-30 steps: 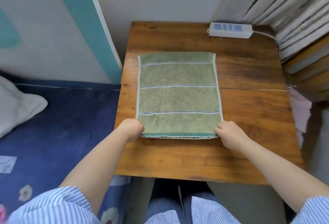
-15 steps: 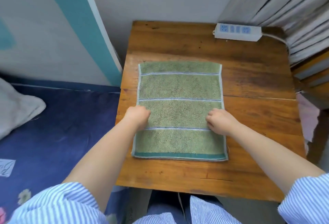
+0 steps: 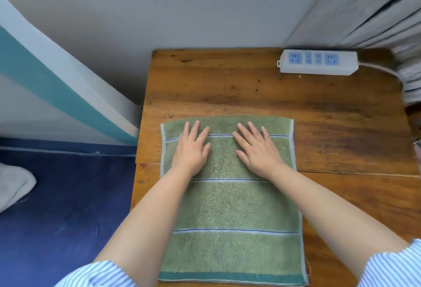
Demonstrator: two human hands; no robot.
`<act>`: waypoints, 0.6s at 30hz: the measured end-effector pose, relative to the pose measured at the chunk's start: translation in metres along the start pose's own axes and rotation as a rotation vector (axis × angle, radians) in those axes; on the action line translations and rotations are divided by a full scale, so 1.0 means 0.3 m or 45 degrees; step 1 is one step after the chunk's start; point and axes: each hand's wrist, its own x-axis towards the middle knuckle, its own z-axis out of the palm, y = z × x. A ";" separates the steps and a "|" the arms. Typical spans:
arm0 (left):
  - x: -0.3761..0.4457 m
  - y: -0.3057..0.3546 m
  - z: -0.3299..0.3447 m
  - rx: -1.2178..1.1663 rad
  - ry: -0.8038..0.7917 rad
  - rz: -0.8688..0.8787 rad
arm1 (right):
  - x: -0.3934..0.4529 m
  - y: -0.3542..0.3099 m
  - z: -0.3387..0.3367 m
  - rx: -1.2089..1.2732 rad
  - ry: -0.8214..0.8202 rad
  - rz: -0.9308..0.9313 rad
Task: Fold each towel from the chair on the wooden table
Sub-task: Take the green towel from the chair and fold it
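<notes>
Beyond my fingertips, a power strip (image 3: 318, 62) sits at the table's (image 3: 341, 127) far right corner. My left hand (image 3: 192, 150) and right hand (image 3: 258, 151) lie flat, fingers straight and spread, side by side on the far half of the green towel (image 3: 232, 213) under them.

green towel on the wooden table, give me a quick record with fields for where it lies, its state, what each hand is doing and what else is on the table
towel: green towel with pale stripes, lying flat on the wooden table, near its left side
state: spread out smooth, dark green band at the near edge
left hand: palm down, fingers straight, pressing the far part of the towel
right hand: the same, beside the left, apart from it
also on table: white power strip at the far right corner
</notes>
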 end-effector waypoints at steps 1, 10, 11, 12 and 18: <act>0.017 -0.018 0.009 0.037 0.007 -0.013 | 0.011 0.024 0.004 0.005 -0.013 0.012; 0.065 -0.268 -0.032 0.169 0.006 -0.236 | -0.052 0.390 -0.038 0.050 -0.035 0.468; 0.073 -0.271 -0.040 0.178 -0.003 -0.239 | -0.055 0.402 -0.045 0.057 -0.047 0.491; 0.080 -0.270 -0.050 0.173 -0.002 -0.256 | -0.055 0.403 -0.053 0.088 -0.037 0.505; 0.130 -0.224 -0.109 0.216 0.170 -0.051 | -0.013 0.319 -0.119 0.229 0.244 0.332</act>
